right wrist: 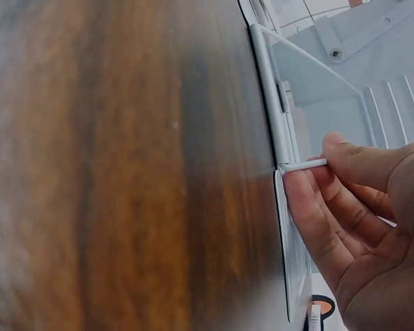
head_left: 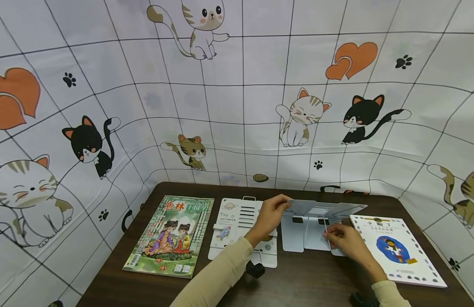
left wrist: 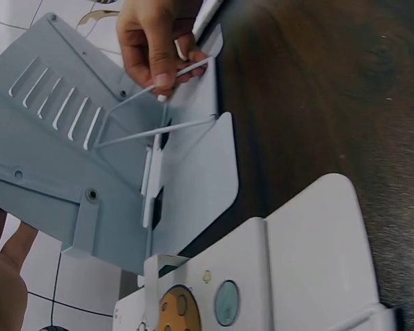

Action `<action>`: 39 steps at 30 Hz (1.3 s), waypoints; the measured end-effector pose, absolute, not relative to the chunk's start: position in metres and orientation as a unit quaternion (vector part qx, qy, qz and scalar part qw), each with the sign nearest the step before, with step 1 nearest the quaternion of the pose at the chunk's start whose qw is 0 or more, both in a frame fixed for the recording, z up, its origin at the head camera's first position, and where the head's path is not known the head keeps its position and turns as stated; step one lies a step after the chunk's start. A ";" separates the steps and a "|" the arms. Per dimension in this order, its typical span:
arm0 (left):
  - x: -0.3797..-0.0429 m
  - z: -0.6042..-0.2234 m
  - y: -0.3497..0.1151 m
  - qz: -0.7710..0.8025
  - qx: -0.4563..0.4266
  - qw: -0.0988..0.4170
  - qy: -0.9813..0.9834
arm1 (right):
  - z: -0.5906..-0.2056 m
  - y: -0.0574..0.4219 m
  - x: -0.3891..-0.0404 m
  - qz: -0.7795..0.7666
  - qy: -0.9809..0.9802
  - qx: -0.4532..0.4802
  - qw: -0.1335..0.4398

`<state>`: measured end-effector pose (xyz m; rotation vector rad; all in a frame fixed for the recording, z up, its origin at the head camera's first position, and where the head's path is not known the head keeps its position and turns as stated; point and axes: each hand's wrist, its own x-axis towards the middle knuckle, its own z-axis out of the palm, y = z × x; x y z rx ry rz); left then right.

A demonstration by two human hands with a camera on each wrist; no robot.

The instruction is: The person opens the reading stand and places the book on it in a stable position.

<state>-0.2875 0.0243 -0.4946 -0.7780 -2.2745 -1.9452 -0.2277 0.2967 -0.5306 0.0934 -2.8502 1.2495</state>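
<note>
A pale grey folding book stand [head_left: 336, 209] stands on the table, its slotted panel raised above a flat base [left wrist: 200, 165]. My left hand [head_left: 269, 217] pinches the panel's left edge between thumb and fingers. At the stand's front right, my right hand [head_left: 348, 243] pinches the bent wire support [right wrist: 305, 165] near where it meets the base. In the left wrist view the wire's far end lies by the panel's slots. Left of this stand is a white book stand [head_left: 226, 217] printed "Tiny universe", lying low, with my left forearm across it.
A green illustrated magazine [head_left: 175, 243] lies on the left of the dark wooden table [head_left: 290, 283]. On the right is a white book [head_left: 409, 230] with a blue oval picture, close to my right hand. A cat-print cloth [head_left: 221, 102] hangs behind the table.
</note>
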 end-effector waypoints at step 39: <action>-0.287 -0.505 0.016 -0.615 -0.265 0.056 -0.741 | -0.474 0.322 -0.206 0.496 -0.786 -0.041 0.368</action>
